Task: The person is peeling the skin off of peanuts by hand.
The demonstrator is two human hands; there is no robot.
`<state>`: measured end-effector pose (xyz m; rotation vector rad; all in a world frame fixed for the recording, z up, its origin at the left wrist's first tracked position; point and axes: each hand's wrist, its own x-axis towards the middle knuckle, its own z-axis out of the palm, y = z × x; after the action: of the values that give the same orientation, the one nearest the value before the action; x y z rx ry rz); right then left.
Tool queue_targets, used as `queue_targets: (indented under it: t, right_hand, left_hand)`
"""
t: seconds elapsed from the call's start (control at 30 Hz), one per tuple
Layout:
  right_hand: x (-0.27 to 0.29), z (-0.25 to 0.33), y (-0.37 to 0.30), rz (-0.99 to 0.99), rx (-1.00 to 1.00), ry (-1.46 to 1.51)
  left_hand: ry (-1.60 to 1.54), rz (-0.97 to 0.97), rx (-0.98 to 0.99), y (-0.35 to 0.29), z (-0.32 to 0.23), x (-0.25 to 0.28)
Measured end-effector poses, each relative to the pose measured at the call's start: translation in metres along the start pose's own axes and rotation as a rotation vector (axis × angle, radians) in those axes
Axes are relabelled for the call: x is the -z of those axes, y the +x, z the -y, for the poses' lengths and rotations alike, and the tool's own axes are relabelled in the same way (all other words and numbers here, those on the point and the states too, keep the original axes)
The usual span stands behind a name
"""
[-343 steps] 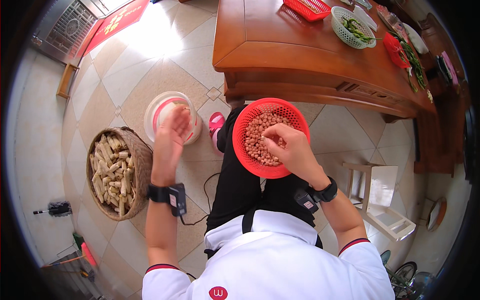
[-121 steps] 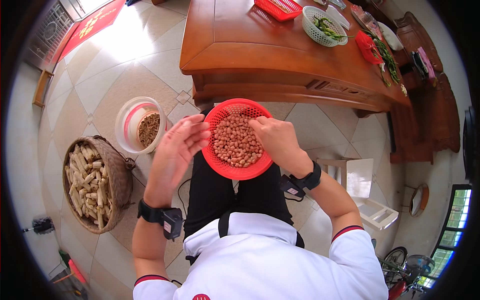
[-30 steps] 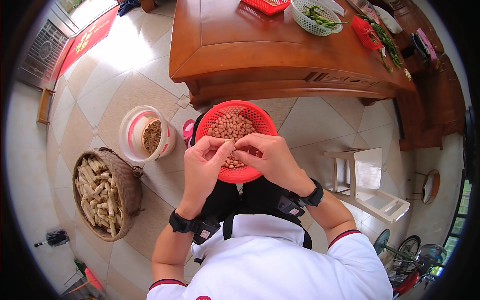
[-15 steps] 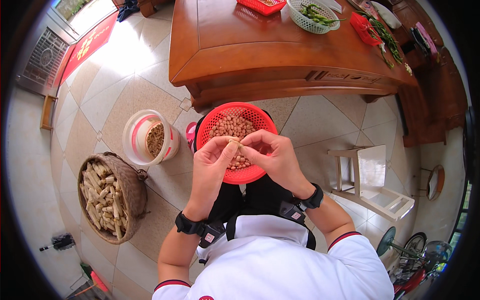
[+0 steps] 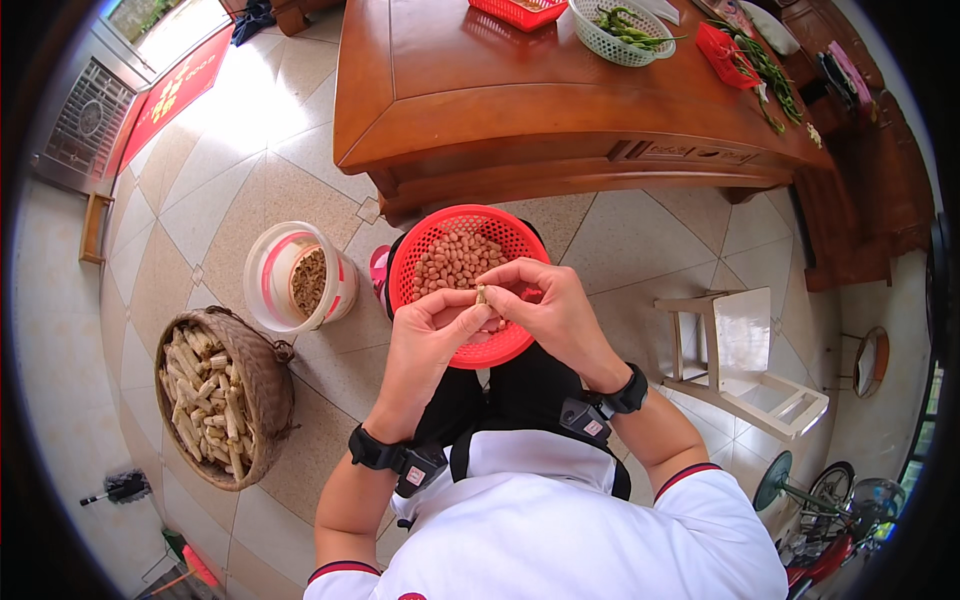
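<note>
Two bare hands meet over the red colander [image 5: 515, 232], which sits on the person's lap in black trousers [image 5: 450, 390]. The left hand [image 5: 428, 340] comes in over the colander's near left side, and the right hand [image 5: 555, 310] over its near right side. Their fingertips come together above the colander's near half, thumbs and forefingers pinched on a small pale piece [image 5: 481, 294]; it looks like a bit of shell, though it is too small to be certain. Pinkish-brown kernels [image 5: 455, 258] lie in the colander below, partly hidden by the hands.

To the left of the colander stands a white bucket [image 5: 262, 275] holding brown scraps [image 5: 308, 280]. Farther left of the colander, and nearer the person, is a woven basket [image 5: 268, 405] heaped with pale cobs [image 5: 205, 395]. A pink sandal [image 5: 379, 265] shows just beside the colander's left rim. Beyond the colander is a polished wooden table [image 5: 560, 100], and well apart to the colander's right stands a white chair [image 5: 742, 340].
</note>
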<state>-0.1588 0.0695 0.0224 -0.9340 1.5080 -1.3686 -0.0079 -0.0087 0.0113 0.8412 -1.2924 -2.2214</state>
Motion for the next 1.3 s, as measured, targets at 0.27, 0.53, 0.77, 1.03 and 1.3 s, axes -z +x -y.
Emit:
queue_targets:
  t: [0.27, 0.53, 0.77, 1.03, 1.3]
  right_hand:
    - [0.002, 0.0, 0.0, 0.087, -0.065, 0.155]
    - [-0.005, 0.0, 0.001, 0.011, -0.004, 0.109]
    - [-0.005, -0.003, 0.002, -0.052, 0.004, 0.129]
    - [-0.004, 0.0, 0.0, -0.071, -0.001, 0.302]
    - [0.009, 0.002, 0.005, -0.12, 0.068, 0.153]
  left_hand:
    - [-0.052, 0.036, 0.033, 0.0, 0.003, 0.007]
    - [-0.08, 0.033, -0.016, 0.001, 0.006, 0.001]
    - [-0.365, 0.059, 0.106, 0.003, 0.01, 0.004]
    - [-0.403, 0.077, 0.118, 0.005, 0.004, 0.006]
    - [0.244, -0.158, -0.194, 0.006, -0.009, 0.007]
